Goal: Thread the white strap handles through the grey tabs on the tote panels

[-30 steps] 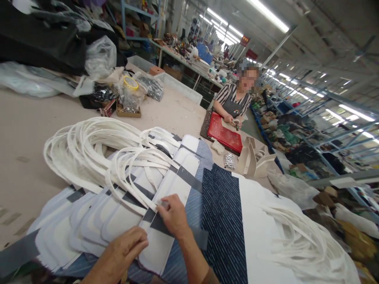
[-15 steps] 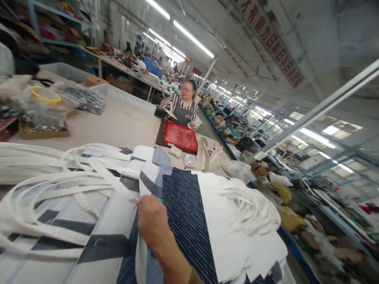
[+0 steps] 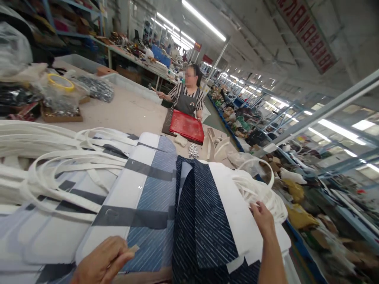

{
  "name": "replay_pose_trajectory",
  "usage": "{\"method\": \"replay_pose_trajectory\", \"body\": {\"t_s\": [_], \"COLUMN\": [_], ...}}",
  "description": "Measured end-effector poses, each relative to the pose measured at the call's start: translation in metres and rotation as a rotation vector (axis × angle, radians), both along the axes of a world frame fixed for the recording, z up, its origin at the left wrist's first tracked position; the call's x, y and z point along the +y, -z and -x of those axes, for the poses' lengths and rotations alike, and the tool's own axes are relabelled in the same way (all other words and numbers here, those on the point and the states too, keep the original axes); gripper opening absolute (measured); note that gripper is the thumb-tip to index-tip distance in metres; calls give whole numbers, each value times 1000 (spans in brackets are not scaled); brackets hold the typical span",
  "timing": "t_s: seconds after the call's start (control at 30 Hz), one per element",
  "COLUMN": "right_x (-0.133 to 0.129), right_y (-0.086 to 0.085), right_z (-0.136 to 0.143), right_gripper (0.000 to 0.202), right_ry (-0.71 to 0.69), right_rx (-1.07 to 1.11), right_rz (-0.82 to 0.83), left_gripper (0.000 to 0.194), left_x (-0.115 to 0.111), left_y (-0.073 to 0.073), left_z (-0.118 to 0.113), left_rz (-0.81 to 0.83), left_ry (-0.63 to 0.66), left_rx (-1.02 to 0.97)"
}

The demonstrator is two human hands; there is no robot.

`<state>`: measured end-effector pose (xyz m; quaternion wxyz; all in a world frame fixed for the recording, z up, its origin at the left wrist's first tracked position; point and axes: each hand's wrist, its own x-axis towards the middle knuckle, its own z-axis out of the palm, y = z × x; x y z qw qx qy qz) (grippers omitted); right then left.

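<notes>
Over the pale and blue striped fabric panels (image 3: 151,193) at lower left, my left hand (image 3: 103,258) is closed with a small pale scrap between thumb and finger. At the right, my right hand (image 3: 262,217) pinches at the edge of a white strap (image 3: 271,173); the exact grip is too small to make out. Between the hands lie dark navy striped pieces (image 3: 207,213), one folded over, beside a stack of white pieces (image 3: 231,201). White straps (image 3: 59,165) loop across the panels on the left.
Across the table (image 3: 127,110) a person in a striped shirt and apron (image 3: 188,98) holds a tool by a red board (image 3: 186,126). Yellow tape (image 3: 61,82), bagged parts and a cardboard tray (image 3: 60,114) sit at upper left.
My left hand has come into view at lower left. Another hand position: mine at the right now touches the white stack. The striped panel lies flat; the person's arm has swung outward.
</notes>
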<state>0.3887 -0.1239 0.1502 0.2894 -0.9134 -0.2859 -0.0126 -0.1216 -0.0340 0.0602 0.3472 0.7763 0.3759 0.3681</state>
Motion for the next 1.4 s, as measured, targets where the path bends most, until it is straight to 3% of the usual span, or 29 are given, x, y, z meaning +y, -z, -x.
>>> {"method": "replay_pose_trajectory", "body": {"t_s": [0.07, 0.13, 0.2, 0.3, 0.37, 0.43, 0.53, 0.83, 0.97, 1.07, 1.23, 1.3, 1.4], "right_x": [-10, -6, 10, 35, 47, 55, 61, 76, 86, 107, 174, 201, 227], "right_y": [12, 23, 31, 32, 28, 25, 29, 53, 61, 79, 122, 136, 152], "right_z": [7, 45, 109, 222, 283, 322, 345, 374, 388, 388, 357, 344, 335], "right_gripper": [53, 60, 52, 26, 24, 24, 16, 14, 14, 15, 25, 35, 38], "right_ry": [81, 13, -241, -875, -1178, -1381, -1499, -1473, -1391, -1224, -692, -615, -621], "right_rx": [-68, -89, 44, 316, 325, 225, 65, -57, -5, 167, 788, 887, 879], "right_rz": [134, 108, -27, -101, -126, -130, -113, -99, -179, -193, -163, -171, -144], "left_gripper": [39, 38, 39, 40, 40, 40, 39, 29, 33, 28, 24, 22, 21], "left_x": [3, 4, 3, 3, 4, 4, 4, 9, 17, 21, 24, 25, 26], "left_y": [-7, -11, -14, -19, -23, -26, -25, -12, -10, -11, -9, -4, 5], "left_z": [1, 3, 6, 10, 14, 20, 30, 55, 59, 61, 67, 71, 79], "left_rz": [-140, -259, -345, -433, -464, -480, -483, -174, -177, -134, 134, 245, 327], "left_ry": [32, 42, 29, 21, 19, 11, 9, -8, -28, -38, -51, -93, -124], "left_rx": [27, 80, 144, 230, 270, 295, 301, 195, 145, 73, -10, -15, -13]}}
